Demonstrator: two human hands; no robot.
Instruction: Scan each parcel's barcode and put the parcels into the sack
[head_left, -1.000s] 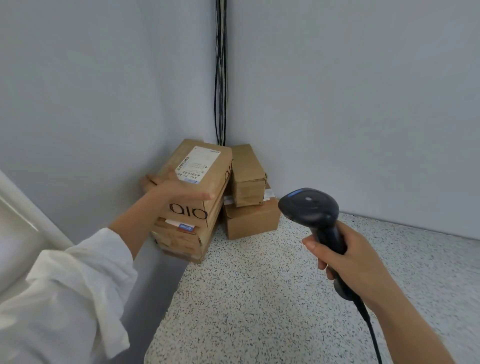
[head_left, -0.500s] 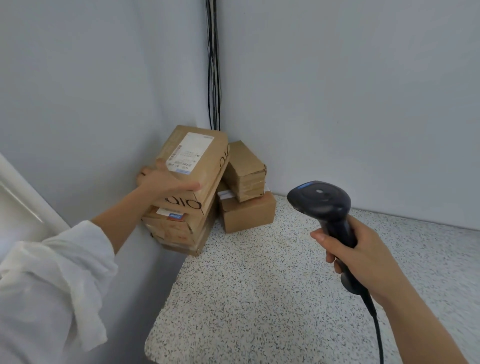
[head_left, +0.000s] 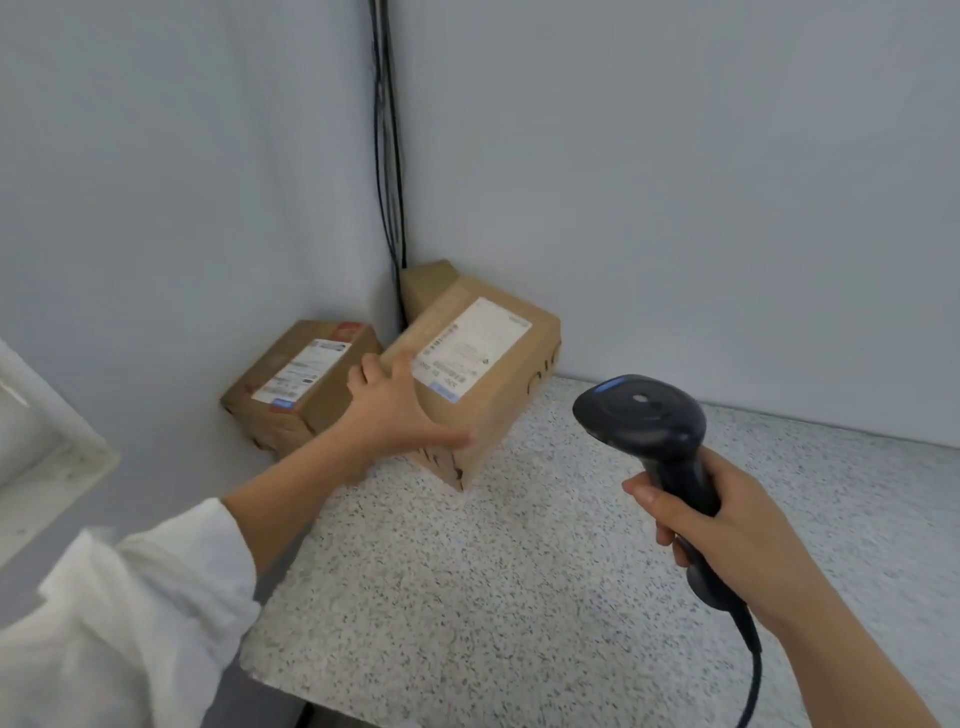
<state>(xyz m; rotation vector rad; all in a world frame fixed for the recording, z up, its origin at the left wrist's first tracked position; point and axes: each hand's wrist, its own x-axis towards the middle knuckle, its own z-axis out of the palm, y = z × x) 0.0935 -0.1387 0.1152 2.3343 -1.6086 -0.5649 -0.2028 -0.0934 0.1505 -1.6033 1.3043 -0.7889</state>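
Note:
My left hand grips the near left corner of a brown cardboard parcel, white label facing up, held tilted just over the speckled counter. A second labelled parcel lies in the corner against the left wall. Behind the held parcel a third box shows only its top. My right hand grips the handle of a black barcode scanner, its head pointing toward the held parcel from the right. No sack is in view.
Black cables run down the wall corner behind the parcels. A white ledge juts in at the left edge. The scanner's cord hangs off the bottom right. The counter's front edge runs along the lower left.
My left hand has lifted the top parcel off the stack and swung it right, in front of the other boxes, uncovering the labelled parcel below. The scanner has stayed roughly in place.

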